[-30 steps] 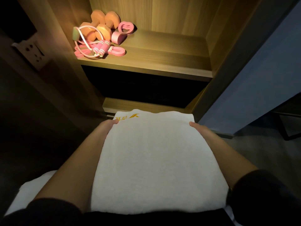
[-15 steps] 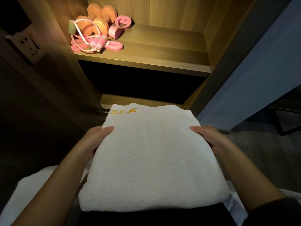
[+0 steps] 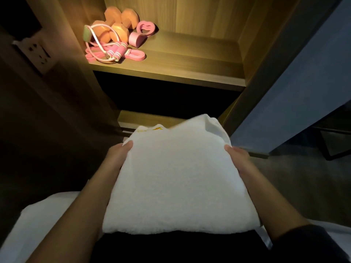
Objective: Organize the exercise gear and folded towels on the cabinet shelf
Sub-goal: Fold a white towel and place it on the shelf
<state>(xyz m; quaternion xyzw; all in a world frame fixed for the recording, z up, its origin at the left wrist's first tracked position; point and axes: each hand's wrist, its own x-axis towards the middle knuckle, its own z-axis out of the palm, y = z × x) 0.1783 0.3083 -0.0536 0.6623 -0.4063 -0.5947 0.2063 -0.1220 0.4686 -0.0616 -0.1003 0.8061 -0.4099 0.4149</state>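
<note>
A folded white towel [image 3: 176, 179] with a yellow logo at its far edge is held in front of me, below the shelf. My left hand [image 3: 118, 154] grips its left side, thumb on top. My right hand [image 3: 238, 158] grips its right side the same way. The towel's far right corner is bunched upward. On the lit wooden shelf [image 3: 190, 61], at the far left, lie orange dumbbells [image 3: 115, 23], a pink grip ring [image 3: 141, 33], a pink skipping rope [image 3: 115, 51] and a pink band [image 3: 135, 55].
The cabinet's left wall carries a white socket [image 3: 39, 52]. A dark gap and a lower wooden ledge [image 3: 150, 119] sit beneath the shelf. A blue-grey panel [image 3: 296, 95] stands on the right. White bedding [image 3: 38, 224] lies under my arms.
The towel has been drawn in between my hands and its far right corner has bunched up. Both hands have slid nearer to its far corners.
</note>
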